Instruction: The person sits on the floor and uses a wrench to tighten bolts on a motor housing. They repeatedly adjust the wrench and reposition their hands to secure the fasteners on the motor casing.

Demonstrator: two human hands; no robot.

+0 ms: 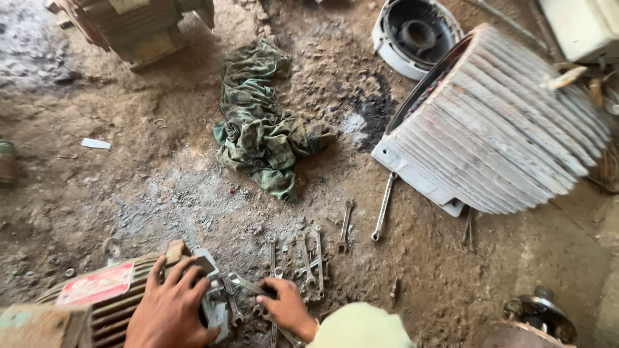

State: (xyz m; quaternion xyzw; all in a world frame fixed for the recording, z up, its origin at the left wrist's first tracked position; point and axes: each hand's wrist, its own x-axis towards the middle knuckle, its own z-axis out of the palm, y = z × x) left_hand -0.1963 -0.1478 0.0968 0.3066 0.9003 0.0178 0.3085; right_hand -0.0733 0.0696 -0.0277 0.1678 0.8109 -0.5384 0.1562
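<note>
Resting spread on the end of a small ribbed motor (pixel 109 303) on the dirt floor (pixel 161 193), the left hand (pixel 171 309) is bracing it, fingers open. The right hand (pixel 287 308) is closing around a spanner (pixel 248 285) picked from a scatter of wrenches (pixel 309 258). Steel, stiff, probably oily and slippery; gripping mid-shank looks best. The motor is likely heavy.

Wrenches (pixel 309 258) lie between the motor (pixel 109 296) and the finned housing (pixel 496 129).
</note>
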